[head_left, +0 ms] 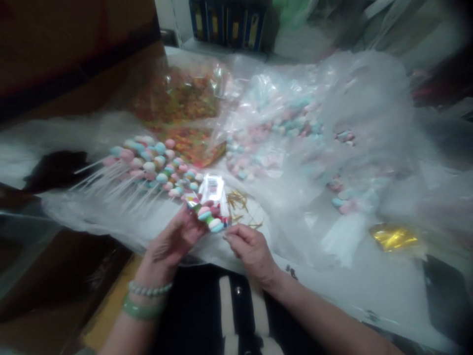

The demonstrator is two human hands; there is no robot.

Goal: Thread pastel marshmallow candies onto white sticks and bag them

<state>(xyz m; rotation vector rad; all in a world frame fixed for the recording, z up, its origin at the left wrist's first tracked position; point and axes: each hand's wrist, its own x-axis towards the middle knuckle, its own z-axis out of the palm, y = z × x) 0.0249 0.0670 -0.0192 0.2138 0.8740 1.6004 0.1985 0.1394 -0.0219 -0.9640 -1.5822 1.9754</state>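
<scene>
My left hand [177, 239], wearing a beaded bracelet and a green bangle, holds a marshmallow candy [210, 219] with pink, blue and white pieces and green between them. It seems to be in clear wrapping. My right hand [254, 254] is closed in a pinch at the candy's lower right end; what is between its fingertips is too small to make out. Just beyond the hands lies a white packet with a barcode label [213, 187]. Gold twist ties [238, 201] are scattered beside it. Marshmallow sticks [148, 165] with white stems are piled to the left.
Bags of orange candy [188, 98] lie behind the pile. A large clear bag of pastel marshmallows [291, 121] spreads over the middle and right. White sticks [343, 236] and a gold packet [394, 237] lie at right. A cardboard box [74, 44] stands at the far left.
</scene>
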